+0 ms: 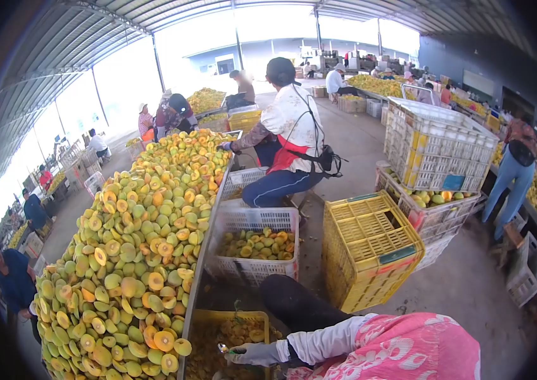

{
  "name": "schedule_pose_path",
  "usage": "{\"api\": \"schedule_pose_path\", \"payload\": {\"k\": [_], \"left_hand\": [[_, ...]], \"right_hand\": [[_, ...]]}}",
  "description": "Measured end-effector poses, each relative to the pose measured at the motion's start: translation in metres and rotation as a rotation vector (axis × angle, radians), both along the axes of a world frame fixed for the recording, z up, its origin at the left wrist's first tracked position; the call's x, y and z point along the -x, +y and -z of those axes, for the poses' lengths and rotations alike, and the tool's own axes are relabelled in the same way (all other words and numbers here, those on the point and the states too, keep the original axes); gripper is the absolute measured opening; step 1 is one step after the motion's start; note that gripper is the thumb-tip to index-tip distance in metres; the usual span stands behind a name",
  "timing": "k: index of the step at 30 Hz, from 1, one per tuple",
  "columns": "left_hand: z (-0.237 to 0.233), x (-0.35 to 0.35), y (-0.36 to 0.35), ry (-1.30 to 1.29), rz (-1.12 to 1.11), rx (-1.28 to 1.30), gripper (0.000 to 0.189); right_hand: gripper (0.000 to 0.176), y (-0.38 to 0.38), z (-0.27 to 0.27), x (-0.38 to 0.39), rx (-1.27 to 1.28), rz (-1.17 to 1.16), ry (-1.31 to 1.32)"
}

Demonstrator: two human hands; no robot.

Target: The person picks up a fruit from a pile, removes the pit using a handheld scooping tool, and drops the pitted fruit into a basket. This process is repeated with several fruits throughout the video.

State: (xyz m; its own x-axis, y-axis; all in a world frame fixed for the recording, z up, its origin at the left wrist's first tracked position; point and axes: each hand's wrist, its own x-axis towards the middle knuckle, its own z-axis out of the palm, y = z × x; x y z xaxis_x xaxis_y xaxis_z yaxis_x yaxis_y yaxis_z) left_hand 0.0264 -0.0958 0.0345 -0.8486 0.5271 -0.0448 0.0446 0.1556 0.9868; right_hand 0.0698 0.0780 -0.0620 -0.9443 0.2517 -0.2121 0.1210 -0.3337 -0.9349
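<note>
fruit halves (129, 253), gloved hand (249, 354) holding possible spoon (223, 348)

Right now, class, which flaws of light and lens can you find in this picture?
Head view: daylight glares white beyond the roof; wide-angle distortion bows the roofline; black vignetting swallows the corners; a bluish fringe marks the left rim; distant workers look soft, while the nearer cut fruit is clearer.

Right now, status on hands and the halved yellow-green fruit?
Right hand, grey-gloved, gripping small shiny metal tool over yellow plastic crate; left not seen. Fruit heaped high. Long grey table rim between.
</note>
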Motion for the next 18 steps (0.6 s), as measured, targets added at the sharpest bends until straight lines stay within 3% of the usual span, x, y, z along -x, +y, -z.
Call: {"api": "schedule_pose_path", "payload": {"k": [1, 2, 5, 7, 9, 13, 14, 15, 16, 17, 18], "left_hand": [[0.027, 0.004, 0.027, 0.072, 0.164, -0.003, 0.034], [0.051, 0.000, 0.049, 0.003, 0.148, -0.089, 0.035], [0.068, 0.001, 0.073, -0.211, 0.206, -0.196, 0.037], [0.060, 0.000, 0.074, -0.366, 0.268, -0.212, 0.038], [0.035, -0.002, 0.073, -0.474, 0.327, -0.148, 0.039], [0.060, 0.017, 0.063, -0.351, 0.471, -0.152, 0.038], [0.048, 0.031, 0.068, -0.157, 0.529, -0.089, 0.036], [0.033, 0.035, 0.059, -0.144, 0.412, -0.067, 0.036], [0.056, 0.067, 0.057, -0.059, 0.339, 0.210, 0.036], [0.038, 0.079, 0.057, 0.316, 0.285, 0.017, 0.037], [0.034, 0.106, 0.061, 0.786, 0.164, 0.093, 0.041]], "right_hand": [[0.029, 0.000, -0.017, -0.003, 0.192, 0.002, -0.027], [0.029, -0.002, -0.037, -0.010, 0.315, 0.000, 0.154], [0.028, 0.010, -0.022, -0.007, 0.416, 0.131, 0.073], [0.030, 0.014, -0.010, -0.010, 0.324, 0.199, 0.160], [0.031, 0.020, -0.002, -0.013, 0.217, 0.181, 0.022], [0.033, 0.014, -0.003, -0.014, 0.333, 0.312, 0.014], [0.041, 0.012, -0.009, -0.017, 0.315, 0.386, 0.043], [0.041, 0.014, -0.016, -0.023, 0.316, 0.398, 0.044], [0.041, 0.018, -0.022, -0.029, 0.303, 0.431, 0.025], [0.041, 0.017, -0.023, -0.034, 0.294, 0.456, 0.000], [0.040, 0.020, -0.017, -0.040, 0.317, 0.440, -0.053]]}}
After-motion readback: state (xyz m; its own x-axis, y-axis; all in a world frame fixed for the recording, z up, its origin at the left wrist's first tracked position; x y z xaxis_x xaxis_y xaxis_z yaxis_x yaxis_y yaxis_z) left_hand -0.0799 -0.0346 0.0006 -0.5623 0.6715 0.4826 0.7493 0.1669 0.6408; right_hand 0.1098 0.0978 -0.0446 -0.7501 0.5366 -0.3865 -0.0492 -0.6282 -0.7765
